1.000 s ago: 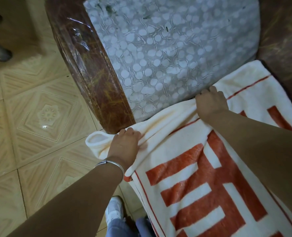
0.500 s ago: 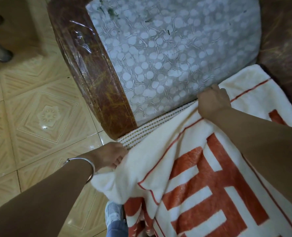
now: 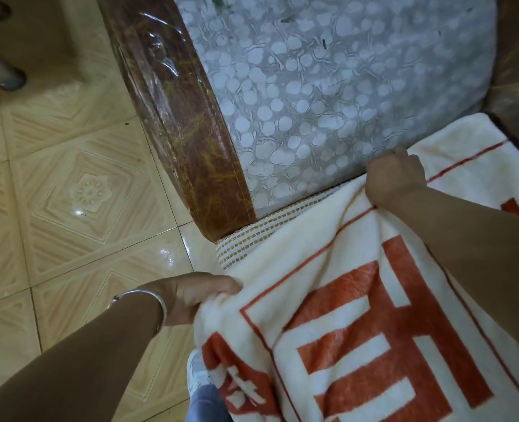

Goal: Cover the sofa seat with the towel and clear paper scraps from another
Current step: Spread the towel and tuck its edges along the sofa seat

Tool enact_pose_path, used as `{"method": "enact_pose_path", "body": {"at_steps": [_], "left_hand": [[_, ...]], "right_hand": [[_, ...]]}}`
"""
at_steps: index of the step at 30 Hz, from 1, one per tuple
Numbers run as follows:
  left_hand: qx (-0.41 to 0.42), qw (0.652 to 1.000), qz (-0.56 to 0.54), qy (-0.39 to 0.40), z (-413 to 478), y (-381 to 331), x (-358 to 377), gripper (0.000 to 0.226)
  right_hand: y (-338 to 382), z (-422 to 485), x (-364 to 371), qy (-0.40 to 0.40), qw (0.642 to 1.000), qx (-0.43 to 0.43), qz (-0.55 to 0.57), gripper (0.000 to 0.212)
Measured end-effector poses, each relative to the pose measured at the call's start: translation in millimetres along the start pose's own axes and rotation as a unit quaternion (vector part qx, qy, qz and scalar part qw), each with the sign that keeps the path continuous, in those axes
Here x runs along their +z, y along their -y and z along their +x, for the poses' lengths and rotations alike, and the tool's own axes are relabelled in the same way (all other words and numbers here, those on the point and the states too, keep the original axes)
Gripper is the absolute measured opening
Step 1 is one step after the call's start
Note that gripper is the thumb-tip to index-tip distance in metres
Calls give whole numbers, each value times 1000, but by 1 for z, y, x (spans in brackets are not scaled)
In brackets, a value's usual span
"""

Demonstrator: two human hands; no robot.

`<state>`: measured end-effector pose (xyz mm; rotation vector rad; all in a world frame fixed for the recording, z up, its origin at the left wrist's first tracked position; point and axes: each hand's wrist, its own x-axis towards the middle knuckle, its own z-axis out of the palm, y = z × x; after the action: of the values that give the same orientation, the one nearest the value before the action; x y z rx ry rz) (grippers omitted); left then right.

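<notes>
Towel (image 3: pixel 358 300), cream with orange blocks, lies in folds over the sofa seat (image 3: pixel 246 242) at your 5 o'clock. A strip of the seat's woven cover shows at the towel's far edge. At 7 o'clock your left hand (image 3: pixel 191 296) grips the towel's near corner, fingers curled into the cloth. At 2 o'clock your right hand (image 3: pixel 395 178) pinches the far edge, just beside the grey dotted cushion (image 3: pixel 328 86) at 12 o'clock. Small dark bits (image 3: pixel 324 44) lie on that cushion; I cannot tell if they are paper.
</notes>
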<state>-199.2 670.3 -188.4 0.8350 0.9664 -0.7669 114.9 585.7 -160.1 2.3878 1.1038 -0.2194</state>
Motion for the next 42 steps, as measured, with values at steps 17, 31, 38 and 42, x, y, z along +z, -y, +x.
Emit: {"method": "enact_pose_path", "body": {"at_steps": [17, 31, 38, 42], "left_hand": [[231, 942, -36, -242, 5, -4, -31, 9], [111, 790, 196, -571, 23, -23, -7, 7], [435, 624, 488, -428, 42, -32, 61, 40], [382, 647, 548, -367, 57, -72, 78, 40]], "right_hand": [[8, 2, -2, -8, 1000, 2, -10, 30], [22, 3, 0, -32, 997, 15, 64, 32], [25, -11, 8, 57, 964, 189, 175, 59], [11, -6, 33, 140, 948, 139, 251, 69]]}}
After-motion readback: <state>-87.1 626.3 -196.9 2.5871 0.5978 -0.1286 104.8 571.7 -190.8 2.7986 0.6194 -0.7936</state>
